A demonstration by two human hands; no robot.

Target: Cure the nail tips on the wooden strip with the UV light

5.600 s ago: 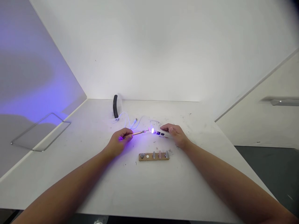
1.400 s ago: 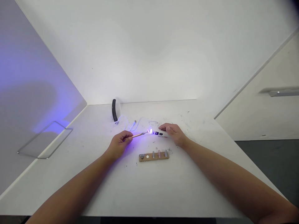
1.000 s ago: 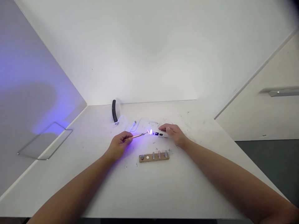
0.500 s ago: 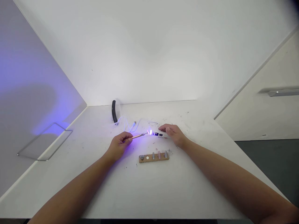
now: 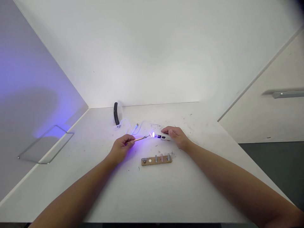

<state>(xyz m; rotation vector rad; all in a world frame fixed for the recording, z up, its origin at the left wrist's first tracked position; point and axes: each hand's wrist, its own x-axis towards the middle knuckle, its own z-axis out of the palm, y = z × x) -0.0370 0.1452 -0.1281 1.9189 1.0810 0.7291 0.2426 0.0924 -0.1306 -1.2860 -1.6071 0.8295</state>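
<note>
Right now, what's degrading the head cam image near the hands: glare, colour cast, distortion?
Head view: the light at the tip of the white pen-shaped device blooms into glare beside the right hand, violet light tints the left hand, the thin gold rod and the left wall, the wide lens stretches the arms, and a dark smudge shades the top right corner.

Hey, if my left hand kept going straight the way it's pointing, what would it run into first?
Probably the glowing end of the white pen-shaped device in your right hand. The thin gold tool in your left hand would reach it first, though depth is hard to judge from this view.
</note>
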